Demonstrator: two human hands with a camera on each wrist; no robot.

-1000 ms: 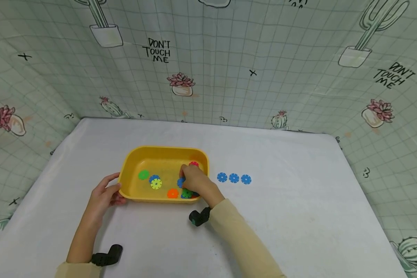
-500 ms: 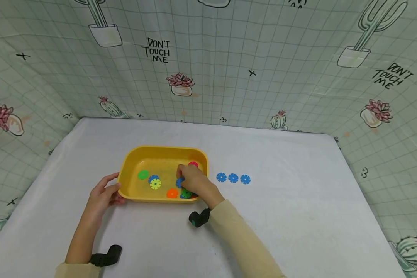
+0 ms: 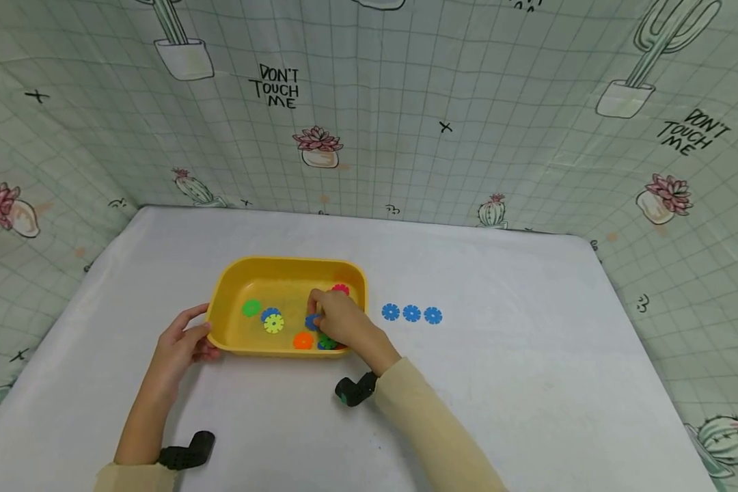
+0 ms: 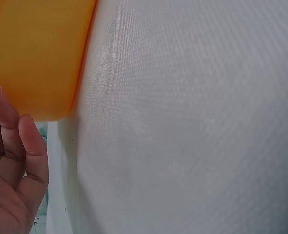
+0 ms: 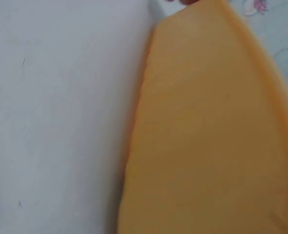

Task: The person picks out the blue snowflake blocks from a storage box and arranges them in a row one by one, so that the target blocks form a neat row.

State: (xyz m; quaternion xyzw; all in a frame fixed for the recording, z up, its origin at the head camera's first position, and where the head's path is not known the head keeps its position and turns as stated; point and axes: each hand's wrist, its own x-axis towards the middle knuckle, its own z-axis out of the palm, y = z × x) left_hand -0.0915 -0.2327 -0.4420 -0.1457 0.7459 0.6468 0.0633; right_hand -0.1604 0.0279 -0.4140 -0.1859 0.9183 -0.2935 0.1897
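A yellow plastic tray (image 3: 289, 273) lies on the white table, with several notched snowflake discs inside. My left hand (image 3: 181, 345) grips its left end, thumb at the rim; the left wrist view shows the fingers (image 4: 32, 141) against the outer wall. My right hand (image 3: 344, 318) reaches over the right end, index finger and thumb pinching a blue snowflake disc (image 3: 310, 322) low in the tray. Around it lie an orange disc (image 3: 303, 340), a green disc (image 3: 327, 342) and a pink disc (image 3: 341, 289), partly hidden by the hand. In the right wrist view the tray's wall hides the fingertips.
Three blue snowflake discs (image 3: 412, 313) lie in a row on the table, right of the tray. Farther left inside the tray are a yellow disc (image 3: 273, 323) over a blue one and a light green disc (image 3: 251, 308). A patterned cloth (image 3: 393, 150) rises behind the table.
My right hand's fingers have shifted slightly left inside the tray, and the blue disc at them has moved a little left too. The left hand keeps its hold on the tray.
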